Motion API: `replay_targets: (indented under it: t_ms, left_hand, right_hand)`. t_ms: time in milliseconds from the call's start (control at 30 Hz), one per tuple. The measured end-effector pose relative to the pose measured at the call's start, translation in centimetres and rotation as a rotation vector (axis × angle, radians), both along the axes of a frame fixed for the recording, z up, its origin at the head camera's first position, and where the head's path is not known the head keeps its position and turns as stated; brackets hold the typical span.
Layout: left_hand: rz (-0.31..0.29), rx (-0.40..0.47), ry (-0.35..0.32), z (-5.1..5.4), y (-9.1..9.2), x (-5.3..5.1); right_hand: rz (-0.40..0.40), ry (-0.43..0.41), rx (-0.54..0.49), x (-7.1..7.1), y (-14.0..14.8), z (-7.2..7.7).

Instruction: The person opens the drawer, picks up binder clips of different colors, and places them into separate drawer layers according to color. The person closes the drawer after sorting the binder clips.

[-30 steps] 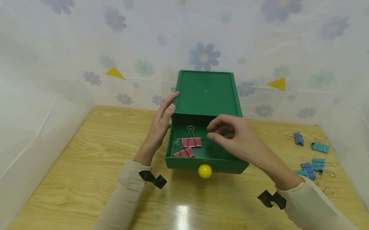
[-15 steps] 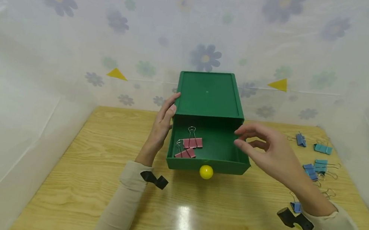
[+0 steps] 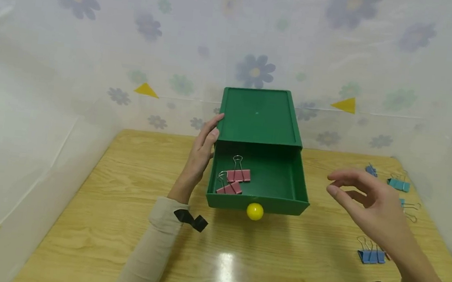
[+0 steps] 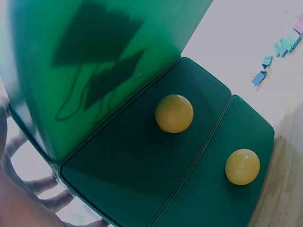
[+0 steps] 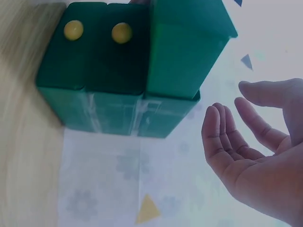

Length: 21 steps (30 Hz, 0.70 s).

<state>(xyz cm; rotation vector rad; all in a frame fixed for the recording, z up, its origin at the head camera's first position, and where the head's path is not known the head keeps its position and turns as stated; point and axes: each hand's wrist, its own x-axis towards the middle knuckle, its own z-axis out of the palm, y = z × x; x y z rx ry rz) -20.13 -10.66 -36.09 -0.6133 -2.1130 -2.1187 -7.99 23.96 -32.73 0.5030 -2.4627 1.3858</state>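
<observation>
A green drawer cabinet point(image 3: 259, 117) stands at the back of the table, its top drawer point(image 3: 277, 206) pulled out by a yellow knob side. Two pink binder clips, one farther back point(image 3: 239, 175) and one nearer point(image 3: 229, 188), lie in the drawer's left part. My left hand point(image 3: 198, 156) rests against the cabinet's left side with fingers extended. To the right of the drawer, my right hand point(image 3: 376, 203) hovers over the table, fingers loosely bent and holding nothing. In the left wrist view, dark clip shadows show through the drawer's bottom, above two closed drawers with yellow knobs point(image 4: 174, 113).
On the table's right side lie blue binder clips point(image 3: 372, 256) and teal ones point(image 3: 399, 184), some partly behind my right hand. A row of clips, including a blue clip point(image 4: 259, 78) and a pink one, shows in the left wrist view. A flower-patterned curtain point(image 3: 178, 39) surrounds the table.
My right hand has moved out of the drawer and to the right, over the table near the loose clips. My left hand stays on the cabinet. The pink clips lie still.
</observation>
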Motion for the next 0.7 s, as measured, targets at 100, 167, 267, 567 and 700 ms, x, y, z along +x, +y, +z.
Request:
replay_targets:
  t_ms: [100, 167, 267, 567, 700]
  left_hand:
    - [-0.001, 0.000, -0.001, 0.0, 0.1, 0.0]
    - [0.001, 0.004, -0.003, -0.1, 0.0, 0.0]
    - [0.003, 0.011, -0.002, 0.0, 0.1, -0.2]
    - [-0.004, 0.005, -0.010, 0.1, 0.1, -0.1]
    - [0.001, 0.007, -0.016, -0.7, 0.0, -0.6]
  right_hand:
    - [-0.029, 0.013, -0.001, 0.3, 1.4, -1.0]
    - [-0.049, 0.019, 0.007, 0.4, 2.3, -1.6]
    - [-0.086, 0.023, 0.033, 0.5, 3.8, -2.3]
    - [-0.233, 0.007, 0.133, 1.8, 7.4, -4.4]
    - [-0.276, -0.004, 0.165, 2.0, 9.0, -5.8]
